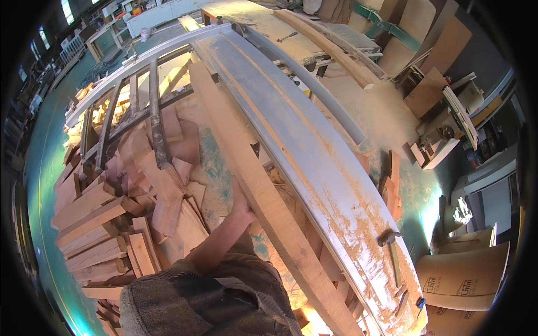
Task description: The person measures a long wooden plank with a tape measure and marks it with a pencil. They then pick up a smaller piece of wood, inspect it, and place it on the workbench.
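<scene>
My left hand (242, 208) presses against the near side of a long, thick wooden beam (268, 204). Its fingers go out of sight at the beam's underside, and it seems to hold the beam there. The beam slants from the upper middle to the lower edge, beside a long grey metal machine table (314, 159) dusted with sawdust. On that table's near end lies a hammer (395, 263), with small wood scraps and a blue knob (420, 303) close by. My right hand does not show.
Cut wood blocks (92, 204) are heaped on the left under a dark metal frame (154, 106). Large curled cardboard (465, 274) stands at the lower right. Another long board (325, 47) lies on a sawdust-covered surface beyond the table. Sheet panels (448, 45) lean at the far right.
</scene>
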Action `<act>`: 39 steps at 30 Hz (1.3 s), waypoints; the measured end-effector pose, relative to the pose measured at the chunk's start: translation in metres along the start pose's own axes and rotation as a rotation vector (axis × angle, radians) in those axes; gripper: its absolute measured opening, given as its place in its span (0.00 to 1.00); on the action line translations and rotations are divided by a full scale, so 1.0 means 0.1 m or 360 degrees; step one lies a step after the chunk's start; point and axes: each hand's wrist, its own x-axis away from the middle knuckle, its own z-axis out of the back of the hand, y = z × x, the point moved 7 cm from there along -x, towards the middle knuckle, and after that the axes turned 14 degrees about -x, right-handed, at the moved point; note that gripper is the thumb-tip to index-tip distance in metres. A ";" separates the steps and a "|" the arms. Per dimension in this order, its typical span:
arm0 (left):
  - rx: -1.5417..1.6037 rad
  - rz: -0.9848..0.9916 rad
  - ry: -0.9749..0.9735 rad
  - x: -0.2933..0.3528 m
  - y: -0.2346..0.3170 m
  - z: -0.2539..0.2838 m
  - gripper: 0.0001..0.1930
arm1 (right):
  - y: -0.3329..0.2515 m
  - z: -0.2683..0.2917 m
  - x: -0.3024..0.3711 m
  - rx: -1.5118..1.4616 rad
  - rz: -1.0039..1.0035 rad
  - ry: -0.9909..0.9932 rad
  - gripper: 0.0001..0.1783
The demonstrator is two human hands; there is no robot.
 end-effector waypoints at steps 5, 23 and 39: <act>-0.0257 0.0063 0.0227 -0.66 0.52 0.00 0.39 | 0.20 -0.41 0.00 0.0019 -0.0175 0.0127 0.40; -0.0971 -0.0349 0.0004 -2.85 1.72 -0.11 0.20 | 0.24 -2.80 -2.04 0.0096 -0.0202 -0.0202 0.23; -0.1488 -0.0385 0.0554 -1.24 0.30 0.97 0.28 | 0.28 -3.00 -2.06 0.1631 0.0765 -0.0988 0.64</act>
